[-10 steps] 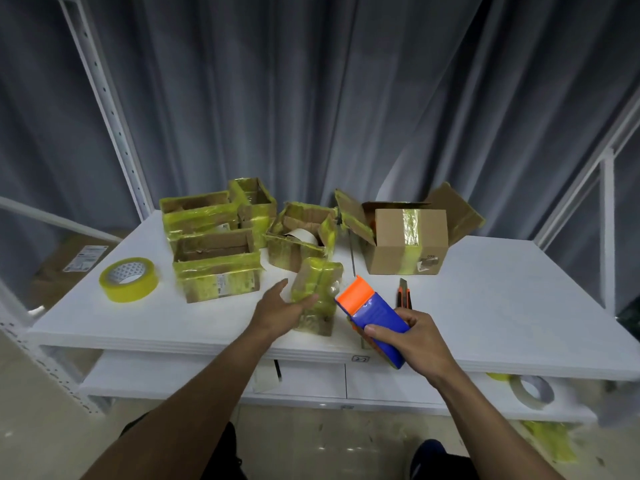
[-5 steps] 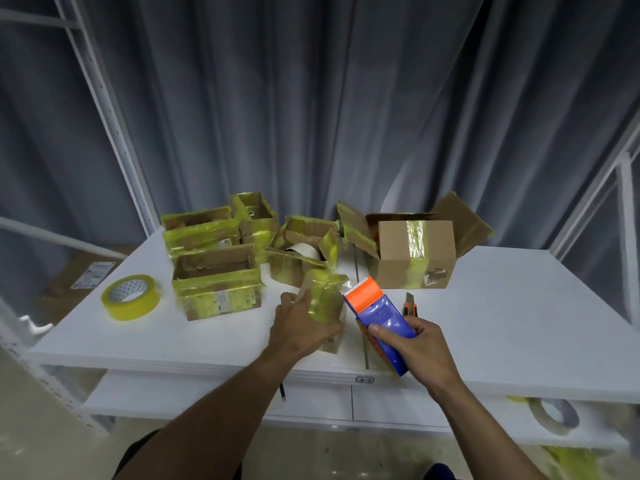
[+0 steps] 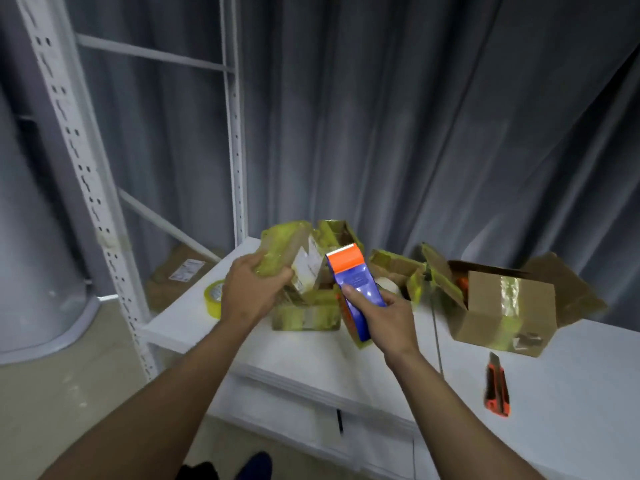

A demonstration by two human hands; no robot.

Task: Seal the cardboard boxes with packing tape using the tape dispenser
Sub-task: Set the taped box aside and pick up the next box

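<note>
The left hand (image 3: 247,294) grips a small cardboard box (image 3: 287,256) wrapped in yellowish tape, held tilted above the white table (image 3: 571,393). The right hand (image 3: 386,318) holds a blue tape dispenser (image 3: 356,282) with an orange head just beside that box. Below them another taped box (image 3: 304,317) sits on the table. A yellow tape roll (image 3: 213,299) lies near the left edge. Toward the back right stands an open cardboard box (image 3: 502,313) with a tape strip down its front. An orange utility knife (image 3: 497,388) lies nearer the front edge, apart from it.
</note>
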